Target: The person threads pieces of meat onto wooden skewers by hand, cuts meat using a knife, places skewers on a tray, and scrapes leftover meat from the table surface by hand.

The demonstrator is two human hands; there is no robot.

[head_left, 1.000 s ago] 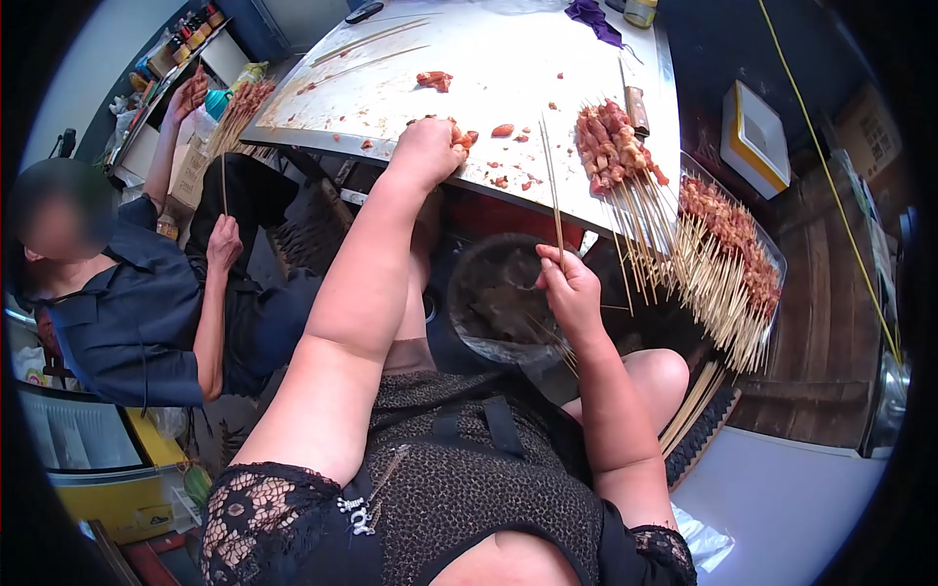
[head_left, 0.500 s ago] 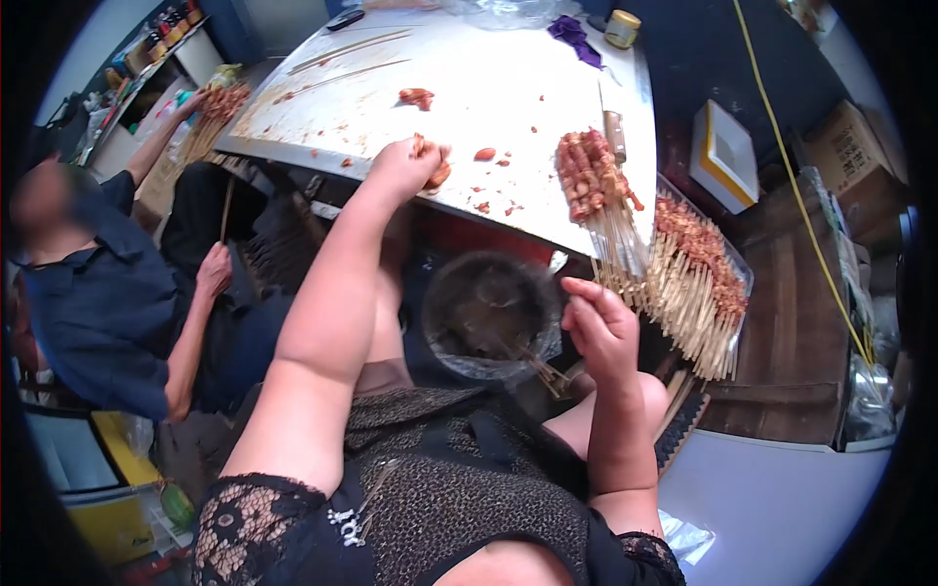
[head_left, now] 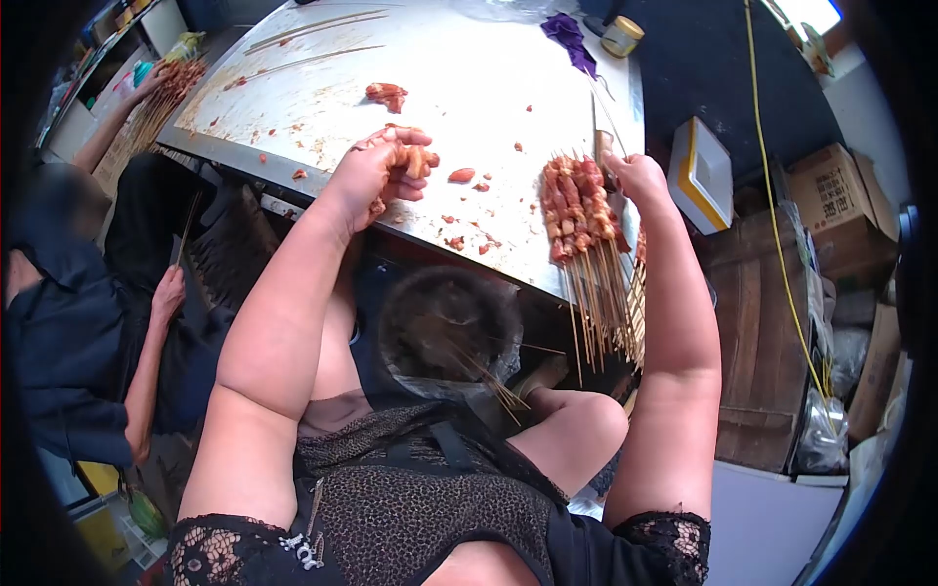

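My left hand (head_left: 366,176) is curled around raw meat pieces (head_left: 419,160) above the near edge of the white table (head_left: 489,127). On the right side of the table, my right hand (head_left: 642,179) has its fingers closed at the wooden handle of a knife (head_left: 603,145), whose thin blade points away from me. Just left of that hand lie several meat skewers (head_left: 576,210) side by side, their bare sticks hanging over the edge. A small meat piece (head_left: 462,176) and scraps lie between my hands. Another meat lump (head_left: 387,96) is farther back.
A round bin (head_left: 449,327) with sticks in it stands below the table edge. At left a co-worker's hand (head_left: 170,291) holds a thin stick. Loose bamboo sticks (head_left: 313,62), a purple cloth (head_left: 569,41) and a jar (head_left: 622,36) are on the table. A white box (head_left: 703,176) stands right.
My right hand has moved up and forward from above my lap to the knife on the table. My left hand stays by the table edge with meat. The view has shifted slightly.
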